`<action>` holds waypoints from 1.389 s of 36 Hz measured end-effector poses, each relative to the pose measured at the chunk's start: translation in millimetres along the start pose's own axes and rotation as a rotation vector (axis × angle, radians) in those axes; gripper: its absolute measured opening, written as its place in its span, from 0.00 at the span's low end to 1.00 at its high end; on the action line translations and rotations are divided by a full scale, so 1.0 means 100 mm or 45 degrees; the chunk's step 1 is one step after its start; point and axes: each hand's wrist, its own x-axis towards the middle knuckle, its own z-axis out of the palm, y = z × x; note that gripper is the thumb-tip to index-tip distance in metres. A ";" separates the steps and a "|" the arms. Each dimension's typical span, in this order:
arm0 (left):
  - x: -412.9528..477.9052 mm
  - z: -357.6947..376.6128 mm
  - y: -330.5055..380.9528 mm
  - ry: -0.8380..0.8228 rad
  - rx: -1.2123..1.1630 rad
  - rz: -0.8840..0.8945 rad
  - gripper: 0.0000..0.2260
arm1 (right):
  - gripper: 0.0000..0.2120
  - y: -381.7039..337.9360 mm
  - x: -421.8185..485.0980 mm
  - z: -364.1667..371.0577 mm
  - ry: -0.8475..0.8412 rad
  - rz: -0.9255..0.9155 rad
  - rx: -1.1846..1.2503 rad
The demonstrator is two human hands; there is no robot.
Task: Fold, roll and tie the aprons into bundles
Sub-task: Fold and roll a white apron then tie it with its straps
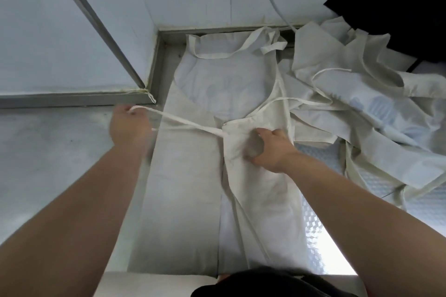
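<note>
Dark shape (265,283): cut off by the lower edge, nearest the viewer; cannot be identified.

Apron (188,188): pale cloth, flat on the table (48,164). Long axis runs straight away from the person, with the bib and neck loop (212,54) at its far end. Both long sides are turned in toward its middle.

Waist tie (188,124): leaves the apron's centre line and stretches taut across its left panel, out past its left edge. It lies crosswise to the apron's long axis.

Left hand (130,125): just off the apron's left edge, at the outer end of the waist tie. It appears to grip the tie, but it is blurred and seen from the back, so the fingers are hidden.

Right hand (270,149): on the apron's right folded panel, near its middle, thumb and fingers spread wide and pressing the cloth down. It is the nearer hand to where the tie starts.

Judgement: the next move turns on the tie's line across the apron. It must come in from the left, while the right hand pins the fold.

Second tie (304,101): runs off the apron's right side and ends under the heap.

Heap of aprons (362,103): right of the apron, tangled, number not countable.
</note>
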 end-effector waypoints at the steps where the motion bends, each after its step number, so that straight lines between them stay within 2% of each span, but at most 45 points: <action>1: 0.04 -0.07 -0.01 0.118 0.142 -0.004 0.16 | 0.39 -0.02 0.01 0.01 0.005 0.011 -0.024; 4: -0.05 -0.14 0.00 0.354 0.354 0.047 0.22 | 0.39 -0.05 0.03 0.03 0.016 0.067 -0.081; 6: -0.10 -0.08 -0.07 0.341 0.394 0.157 0.24 | 0.37 -0.08 0.04 0.02 0.023 0.085 -0.094; 8: -0.18 0.04 -0.16 0.175 0.375 0.405 0.23 | 0.33 -0.10 0.05 -0.01 0.033 0.070 -0.097; 10: -0.30 0.19 -0.21 -0.134 0.267 0.667 0.19 | 0.29 -0.13 0.07 -0.07 0.097 0.014 -0.105; 13: -0.48 0.35 -0.26 -0.639 0.314 0.840 0.14 | 0.25 -0.15 0.11 -0.17 0.224 -0.049 -0.135; 15: -0.53 0.47 -0.29 -0.761 0.393 0.895 0.15 | 0.24 -0.15 0.20 -0.22 0.267 -0.105 -0.154; 18: -0.55 0.56 -0.30 -0.755 0.438 0.931 0.24 | 0.28 -0.20 0.28 -0.24 0.203 -0.214 -0.167; 20: -0.54 0.60 -0.29 -0.756 0.437 0.954 0.27 | 0.28 -0.24 0.34 -0.23 0.155 -0.238 -0.260; 24: -0.52 0.70 -0.31 -0.790 0.435 0.971 0.29 | 0.16 -0.30 0.50 -0.20 0.135 -0.242 -0.369; 26: -0.48 0.74 -0.32 -0.801 0.431 0.988 0.28 | 0.14 -0.31 0.58 -0.19 0.160 -0.251 -0.410; 37: -0.24 0.97 -0.15 -0.713 0.390 1.069 0.27 | 0.13 -0.38 0.91 -0.27 0.547 -0.123 -0.268; 40: -0.15 1.06 -0.07 -0.707 0.370 1.055 0.27 | 0.19 -0.37 0.96 -0.25 0.650 -0.151 -0.041; 42: -0.12 1.10 -0.01 -0.703 0.369 1.048 0.27 | 0.22 -0.36 0.91 -0.21 0.726 -0.184 0.007; 45: -0.10 1.15 0.02 -0.694 0.371 1.077 0.27 | 0.15 -0.31 0.73 -0.19 0.804 -0.221 -0.026; 47: -0.10 1.16 0.04 -0.675 0.389 1.099 0.27 | 0.10 -0.27 0.60 -0.19 0.683 -0.177 -0.098; 48: -0.10 1.16 0.05 -0.659 0.404 1.108 0.27 | 0.10 -0.25 0.54 -0.17 0.556 -0.110 -0.127; 50: -0.14 1.12 0.03 -0.612 0.446 1.106 0.26 | 0.18 -0.23 0.44 -0.13 0.273 0.025 -0.156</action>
